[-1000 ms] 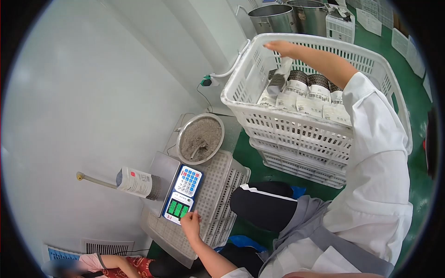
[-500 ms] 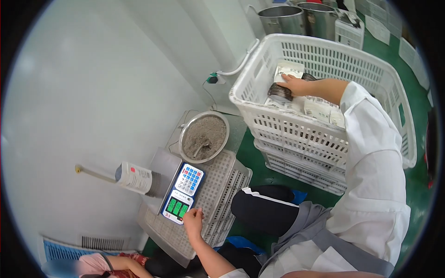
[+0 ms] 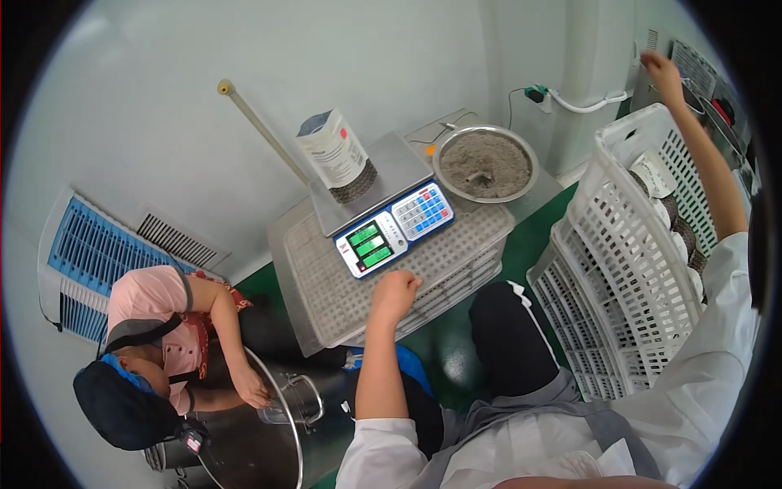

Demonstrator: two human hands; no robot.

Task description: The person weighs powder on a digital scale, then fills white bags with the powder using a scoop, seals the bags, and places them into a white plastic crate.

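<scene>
Right hand [image 3: 661, 72] has risen unclenched, empty, above the pouches [image 3: 652, 169]; left hand [image 3: 395, 289] curled, empty, beside the scale [image 3: 395, 228].

Pouch [image 3: 334, 155] on scale [image 3: 383, 220]; bowl [image 3: 486, 163] beside

scale [image 3: 393, 228] and bowl [image 3: 486, 163] — crate top [image 3: 326, 277] crowded

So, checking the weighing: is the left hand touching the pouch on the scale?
No, the left hand rests on the crate, apart from the pouch upright on the scale.
</scene>
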